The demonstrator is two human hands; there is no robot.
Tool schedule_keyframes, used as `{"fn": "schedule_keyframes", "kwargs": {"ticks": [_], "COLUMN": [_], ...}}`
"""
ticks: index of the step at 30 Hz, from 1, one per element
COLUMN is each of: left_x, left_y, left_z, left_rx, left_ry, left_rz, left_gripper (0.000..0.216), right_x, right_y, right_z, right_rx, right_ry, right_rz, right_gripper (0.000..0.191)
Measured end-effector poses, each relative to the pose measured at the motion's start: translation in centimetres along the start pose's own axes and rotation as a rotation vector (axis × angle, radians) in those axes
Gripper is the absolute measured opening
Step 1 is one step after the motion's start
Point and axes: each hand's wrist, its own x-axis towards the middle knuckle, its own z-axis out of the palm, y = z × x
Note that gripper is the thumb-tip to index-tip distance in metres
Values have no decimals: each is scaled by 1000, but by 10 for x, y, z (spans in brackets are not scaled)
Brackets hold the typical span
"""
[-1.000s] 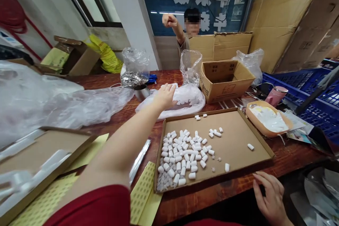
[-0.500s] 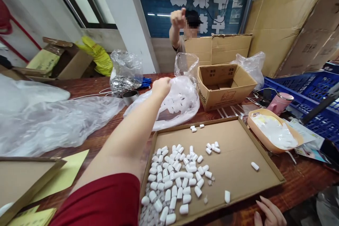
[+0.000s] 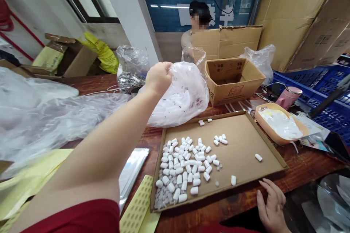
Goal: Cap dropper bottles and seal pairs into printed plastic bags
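My left hand (image 3: 159, 76) is closed on the gathered edge of a clear plastic bag (image 3: 188, 91), which holds white pieces with small dark specks. The bag stands bunched up behind a shallow cardboard tray (image 3: 240, 134). Many small white caps (image 3: 188, 158), rounded at one end, lie heaped on the tray's left side, with tiny translucent bits (image 3: 164, 198) at its near left corner. A few caps lie apart to the right. My right hand (image 3: 272, 202) rests by the tray's near right edge, fingers loosely spread and holding nothing.
Behind the tray stands an open carton (image 3: 235, 83). To its right are a peach basin (image 3: 279, 123), a pink mug (image 3: 290, 96) and blue crates (image 3: 314, 83). Plastic sheeting (image 3: 68, 120) and yellow sheets (image 3: 139, 204) lie left. A person (image 3: 198, 18) is across the table.
My left hand has lifted the bag's edge up and drawn it slightly left, so the bag stands taller. The person opposite has lowered a raised hand. More of my right hand shows.
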Motion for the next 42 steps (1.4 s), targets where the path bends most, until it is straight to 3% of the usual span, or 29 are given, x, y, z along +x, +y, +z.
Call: {"fn": "schedule_keyframes", "kwargs": {"ticks": [6, 12, 15, 18, 22, 26, 28, 33, 36, 39, 42], "left_x": [-19, -21, -19, -17, -24, -43, -52, -58, -54, -45, -27], "left_y": [28, 49, 55, 53, 22, -38, -66, -101, -106, -108, -110], "left_z": [-4, -7, -4, 3, 15, 25, 31, 54, 73, 91, 103], "left_rx": [-74, -84, -58, -30, 17, 134, 228, 278, 217, 120, 7], "left_ry": [-115, -205, -264, -300, -308, -230, -247, -297, -327, -338, -360], "left_rz": [69, 76, 97, 134, 241, 472, 454, 381, 381, 318, 163], "left_gripper": [41, 38, 44, 65, 109, 111, 104, 94, 94, 66, 37], "right_x": [38, 126, 191, 260, 331, 367, 378, 405, 423, 437, 434], "right_y": [-18, -14, -32, -73, -134, -162, -165, -152, -138, -125, -124], "right_z": [-21, -25, -8, 33, 101, 150, 166, 198, 217, 228, 227], "right_rx": [27, 206, 292, 418, 251, 152, 163, 270, 340, 388, 392], "right_ry": [44, -105, -146, -228, -394, -386, -350, -389, -431, -458, -423], "right_rz": [-15, 84, 8, -108, 16, -43, -75, -64, 21, 70, 109], "right_gripper": [32, 18, 19, 34, 68, 88, 81, 26, 25, 28, 29]}}
